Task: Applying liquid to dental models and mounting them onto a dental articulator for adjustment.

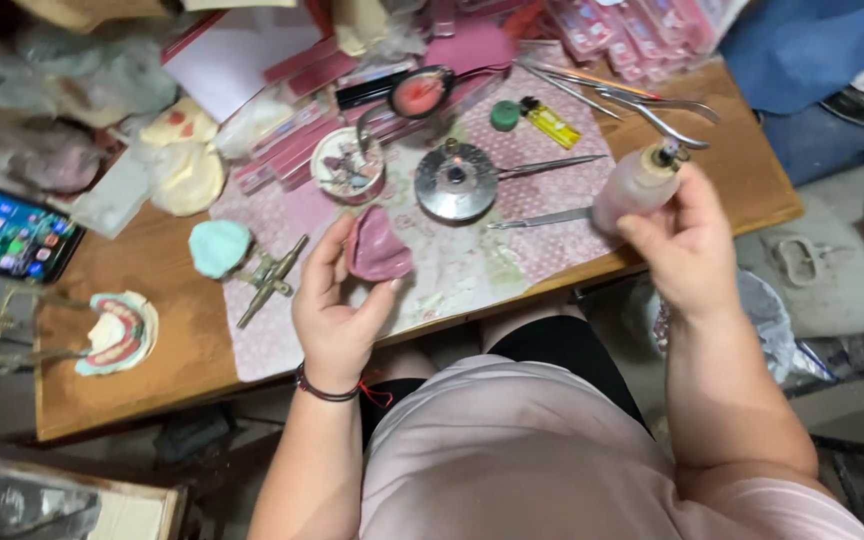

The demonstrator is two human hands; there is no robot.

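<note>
- Head view: left hand (pixel 337 305) grips a pink wax plate (pixel 377 245), fingers curled, above the table's (pixel 152 290) front edge.
- Right hand (pixel 687 250) is closed around a small bottle (pixel 637 188), tilted, near the right corner.
- Risk: liquid could spill onto the patterned mat (pixel 442 260); the plate could slip to the floor.

Phone (pixel 14 237) cut off at the left edge — pink boxes (pixel 642 30) up top blurred, contents unreadable.

Phone (pixel 14 238) at desk's left edge; yellow lighter (pixel 550 124) near pliers (pixel 652 105); teeth model (pixel 120 333), probably wax.
</note>
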